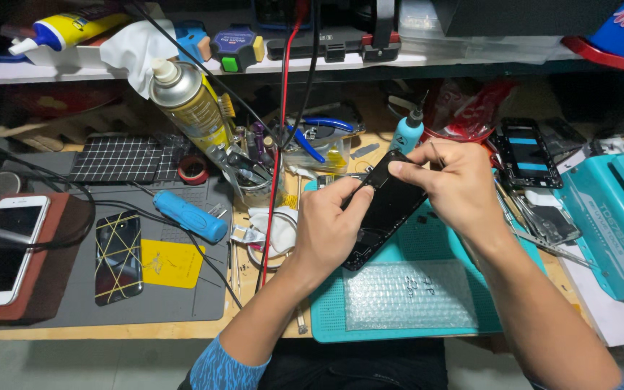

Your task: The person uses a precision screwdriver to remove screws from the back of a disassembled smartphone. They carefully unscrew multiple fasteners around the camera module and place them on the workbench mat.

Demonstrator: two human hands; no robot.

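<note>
I hold a black smartphone (pixel 384 209) tilted above a teal work mat (pixel 326 318). My left hand (pixel 330 231) grips its lower left side, thumb along the edge. My right hand (pixel 453 184) pinches the phone's upper end with its fingertips and also holds a thin metal tool between the fingers. A piece of bubble wrap (pixel 409 295) lies on the mat just below the phone.
A grey mat (pixel 175 300) at left carries a blue-handled screwdriver (pixel 189 215), a yellow card (pixel 171 263) and a black phone with gold lines (pixel 118 256). A white phone (pixel 1 249) lies far left. A spray can (pixel 189 105), red and black cables (pixel 277 144), a phone frame (pixel 529 153) and a teal machine (pixel 615 224) surround the work area.
</note>
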